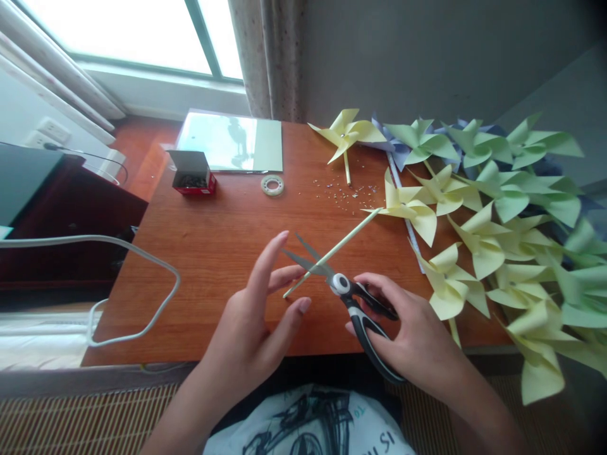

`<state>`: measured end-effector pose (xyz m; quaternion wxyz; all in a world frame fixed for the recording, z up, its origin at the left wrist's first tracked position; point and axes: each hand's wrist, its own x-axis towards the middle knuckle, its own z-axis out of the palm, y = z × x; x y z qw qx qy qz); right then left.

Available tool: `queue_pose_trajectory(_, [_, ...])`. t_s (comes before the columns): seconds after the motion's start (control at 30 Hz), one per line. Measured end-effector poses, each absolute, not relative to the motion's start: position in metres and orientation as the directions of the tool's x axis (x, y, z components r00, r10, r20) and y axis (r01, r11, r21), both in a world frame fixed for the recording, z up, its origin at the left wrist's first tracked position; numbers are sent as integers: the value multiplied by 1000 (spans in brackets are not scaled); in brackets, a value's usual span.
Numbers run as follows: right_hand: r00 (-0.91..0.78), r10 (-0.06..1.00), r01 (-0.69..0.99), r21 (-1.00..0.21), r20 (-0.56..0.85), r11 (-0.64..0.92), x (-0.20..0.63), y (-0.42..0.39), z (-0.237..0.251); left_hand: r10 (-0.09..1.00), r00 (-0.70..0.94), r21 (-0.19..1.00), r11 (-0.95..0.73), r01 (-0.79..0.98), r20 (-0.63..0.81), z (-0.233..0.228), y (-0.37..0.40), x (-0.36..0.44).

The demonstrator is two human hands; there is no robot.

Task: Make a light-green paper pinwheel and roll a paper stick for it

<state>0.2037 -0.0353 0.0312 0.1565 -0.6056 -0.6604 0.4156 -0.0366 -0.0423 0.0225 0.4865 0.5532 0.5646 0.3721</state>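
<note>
In my right hand (pixel 403 335) I hold scissors (pixel 358 297) by their black-and-grey handles. Their blades stand a little apart, pointing up and left, and cross a thin pale-yellow paper stick (pixel 348 237). The stick runs slantwise, its far end by a yellow pinwheel (pixel 412 212). My left hand (pixel 251 316) is at the stick's near end, thumb and forefinger spread wide apart. Another of its fingers reaches toward the stick; whether it touches is unclear.
Many yellow and green pinwheels (pixel 478 240) cover the right side of the wooden table (pixel 213 253). Paper scraps (pixel 353 194), a tape roll (pixel 272 185), an open red box (pixel 194 183) and paper sheets (pixel 268 145) lie farther back. A white cable (pixel 161 309) loops at left.
</note>
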Motion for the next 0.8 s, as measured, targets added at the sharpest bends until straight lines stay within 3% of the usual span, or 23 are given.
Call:
queue_pose_trajectory(0.1, [-236, 936, 682, -730, -263, -33, 200, -36, 33, 975, 176, 919, 55, 391, -134, 26, -41, -33])
queue_pose_trajectory(0.2, [-249, 944, 696, -718, -217, 18, 196, -38, 35, 973, 199, 925, 34, 380, -117, 28, -38, -27])
queue_pose_trajectory(0.4, [-273, 955, 719, -683, -111, 126, 187, -40, 33, 994, 95, 899, 4, 437, -51, 29, -32, -17])
queue_pose_trajectory(0.8, [-245, 969, 703, -684, 27, 197, 171, -44, 29, 998, 53, 971, -55, 234, 44, 13, -34, -10])
